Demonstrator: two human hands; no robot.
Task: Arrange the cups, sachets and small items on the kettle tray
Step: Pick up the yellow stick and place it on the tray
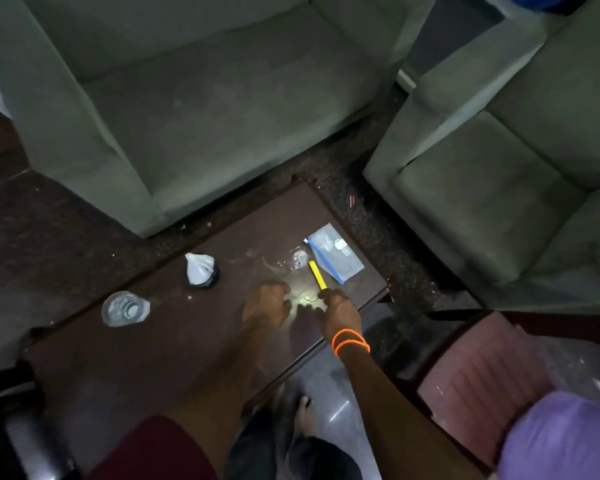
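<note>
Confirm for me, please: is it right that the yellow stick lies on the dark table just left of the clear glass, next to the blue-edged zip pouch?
Not quite. In the head view the yellow stick lies on the dark table next to the blue-edged zip pouch, but well to the right of the clear glass, not left of it. The glass stands near the table's left end.

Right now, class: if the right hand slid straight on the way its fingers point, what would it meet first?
Probably the yellow stick: the right hand points up-left across the table, its fingertips by the stick's near end; contact unclear.
</note>
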